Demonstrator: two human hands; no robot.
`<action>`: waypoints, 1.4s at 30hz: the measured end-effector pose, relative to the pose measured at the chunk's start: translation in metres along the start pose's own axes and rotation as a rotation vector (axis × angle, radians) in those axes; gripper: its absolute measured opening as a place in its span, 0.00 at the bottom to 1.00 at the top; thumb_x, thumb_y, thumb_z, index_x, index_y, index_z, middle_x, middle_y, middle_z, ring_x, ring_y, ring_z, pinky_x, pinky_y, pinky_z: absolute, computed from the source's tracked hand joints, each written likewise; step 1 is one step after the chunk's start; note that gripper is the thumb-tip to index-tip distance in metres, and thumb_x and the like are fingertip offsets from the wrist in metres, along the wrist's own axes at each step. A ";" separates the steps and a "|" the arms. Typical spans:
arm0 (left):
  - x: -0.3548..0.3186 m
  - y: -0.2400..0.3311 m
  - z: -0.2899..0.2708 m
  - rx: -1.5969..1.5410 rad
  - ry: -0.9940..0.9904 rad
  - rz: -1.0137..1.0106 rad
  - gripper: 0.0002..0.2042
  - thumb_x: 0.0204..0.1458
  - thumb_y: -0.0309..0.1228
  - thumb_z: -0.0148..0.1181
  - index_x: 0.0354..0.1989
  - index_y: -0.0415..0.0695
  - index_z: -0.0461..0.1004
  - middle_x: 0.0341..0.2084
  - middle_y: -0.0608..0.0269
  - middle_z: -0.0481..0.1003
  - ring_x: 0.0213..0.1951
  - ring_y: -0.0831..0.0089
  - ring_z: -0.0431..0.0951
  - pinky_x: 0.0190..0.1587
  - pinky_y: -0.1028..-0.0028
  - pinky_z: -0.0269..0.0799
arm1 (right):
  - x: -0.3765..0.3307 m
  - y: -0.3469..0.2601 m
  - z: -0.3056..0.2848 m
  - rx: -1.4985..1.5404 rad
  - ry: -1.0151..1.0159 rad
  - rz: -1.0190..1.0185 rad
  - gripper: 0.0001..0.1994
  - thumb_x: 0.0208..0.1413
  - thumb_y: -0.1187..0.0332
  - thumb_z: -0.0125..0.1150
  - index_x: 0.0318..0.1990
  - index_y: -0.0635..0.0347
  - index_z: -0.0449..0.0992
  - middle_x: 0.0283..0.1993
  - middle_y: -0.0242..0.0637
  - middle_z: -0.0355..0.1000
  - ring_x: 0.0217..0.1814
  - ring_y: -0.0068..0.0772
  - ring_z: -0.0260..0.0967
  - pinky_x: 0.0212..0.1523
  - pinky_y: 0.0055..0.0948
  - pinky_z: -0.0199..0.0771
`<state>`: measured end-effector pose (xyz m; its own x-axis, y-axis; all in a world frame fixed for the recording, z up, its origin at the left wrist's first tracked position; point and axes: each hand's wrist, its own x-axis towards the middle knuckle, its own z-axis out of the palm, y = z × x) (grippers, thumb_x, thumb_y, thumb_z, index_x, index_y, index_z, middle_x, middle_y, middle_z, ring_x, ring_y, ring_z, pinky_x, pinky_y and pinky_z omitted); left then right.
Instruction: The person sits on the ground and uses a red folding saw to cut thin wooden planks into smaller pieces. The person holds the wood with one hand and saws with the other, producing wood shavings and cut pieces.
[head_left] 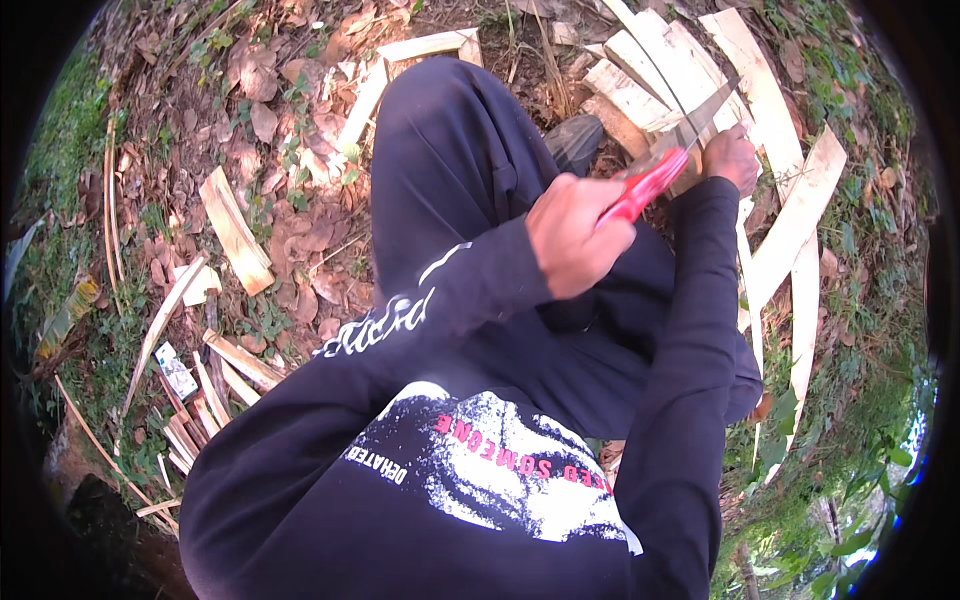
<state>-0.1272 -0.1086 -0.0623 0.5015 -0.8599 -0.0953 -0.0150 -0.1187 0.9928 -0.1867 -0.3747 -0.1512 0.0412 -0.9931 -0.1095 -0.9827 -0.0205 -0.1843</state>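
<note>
My left hand (581, 236) is wrapped round the red handle of a knife (648, 188). Its metal blade points up and right, across a thin, dark-edged curved strip (655, 62) and over pale split wood. Close by the blade, my right hand (731, 160) is closed among the wooden pieces. What its fingers grip is hidden. A narrow pale strip (752, 340) runs down from beneath that hand. Broad flat slats (800, 212) lie just beyond it, and shorter split pieces (632, 92) are bunched at the far side.
My bent knee (440, 110) rises between the hands and a wooden piece (428, 46) on the leafy ground. At left lie a single slat (236, 232), a bundle of thin sticks (205, 405) and a small white-and-blue packet (176, 371). Green plants (850, 500) stand at lower right.
</note>
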 end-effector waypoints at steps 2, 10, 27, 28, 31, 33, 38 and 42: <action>-0.027 0.005 -0.015 -0.026 -0.037 -0.036 0.11 0.47 0.25 0.49 0.36 0.32 0.73 0.13 0.54 0.67 0.17 0.59 0.69 0.25 0.66 0.64 | -0.001 -0.006 0.003 0.002 0.008 -0.004 0.35 0.65 0.45 0.31 0.46 0.70 0.79 0.49 0.60 0.75 0.54 0.60 0.72 0.57 0.49 0.68; 0.015 -0.011 0.000 0.128 -0.004 0.064 0.09 0.47 0.29 0.51 0.28 0.34 0.71 0.23 0.47 0.73 0.24 0.56 0.69 0.31 0.62 0.66 | -0.008 -0.002 -0.004 -0.014 0.027 0.033 0.36 0.66 0.46 0.29 0.47 0.71 0.78 0.50 0.60 0.74 0.56 0.60 0.71 0.60 0.49 0.65; 0.007 -0.013 -0.023 -0.110 0.032 -0.012 0.10 0.46 0.29 0.49 0.27 0.33 0.72 0.11 0.51 0.64 0.15 0.65 0.65 0.24 0.65 0.60 | -0.018 -0.018 0.000 -0.042 0.056 -0.029 0.36 0.66 0.46 0.27 0.47 0.72 0.78 0.50 0.62 0.74 0.55 0.62 0.71 0.59 0.50 0.66; 0.040 -0.023 -0.006 -0.062 0.089 0.025 0.12 0.47 0.32 0.49 0.25 0.33 0.70 0.12 0.48 0.64 0.16 0.61 0.66 0.24 0.62 0.61 | -0.022 -0.020 -0.001 -0.057 0.046 -0.031 0.36 0.66 0.46 0.27 0.46 0.72 0.79 0.49 0.62 0.74 0.55 0.62 0.71 0.59 0.50 0.66; 0.079 -0.014 0.019 0.031 0.040 -0.054 0.14 0.49 0.35 0.48 0.24 0.33 0.69 0.13 0.46 0.65 0.17 0.57 0.66 0.26 0.59 0.61 | -0.009 -0.010 -0.006 -0.006 -0.024 0.013 0.36 0.66 0.46 0.27 0.45 0.72 0.79 0.48 0.62 0.75 0.54 0.63 0.71 0.59 0.50 0.66; 0.060 -0.021 0.009 -0.015 0.066 -0.014 0.14 0.49 0.35 0.49 0.24 0.33 0.69 0.13 0.46 0.65 0.17 0.58 0.67 0.26 0.59 0.61 | -0.014 -0.009 -0.003 -0.004 0.060 0.002 0.36 0.66 0.47 0.28 0.44 0.73 0.79 0.48 0.62 0.75 0.54 0.63 0.71 0.59 0.50 0.66; 0.020 -0.001 -0.025 -0.043 -0.021 -0.071 0.14 0.45 0.34 0.52 0.21 0.32 0.72 0.15 0.39 0.68 0.22 0.44 0.73 0.29 0.55 0.66 | -0.016 -0.016 0.001 -0.042 0.074 -0.021 0.36 0.66 0.47 0.28 0.42 0.72 0.80 0.47 0.62 0.75 0.54 0.62 0.72 0.58 0.49 0.67; 0.087 -0.012 0.013 0.036 0.005 -0.084 0.16 0.47 0.38 0.48 0.25 0.33 0.73 0.18 0.37 0.70 0.23 0.41 0.71 0.30 0.54 0.65 | -0.010 -0.008 0.000 -0.006 0.023 0.000 0.35 0.65 0.48 0.30 0.42 0.72 0.80 0.46 0.60 0.76 0.53 0.61 0.72 0.57 0.49 0.68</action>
<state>-0.0948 -0.1888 -0.0837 0.5064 -0.8437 -0.1778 -0.0033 -0.2082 0.9781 -0.1791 -0.3651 -0.1484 0.0366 -0.9956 -0.0866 -0.9838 -0.0207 -0.1779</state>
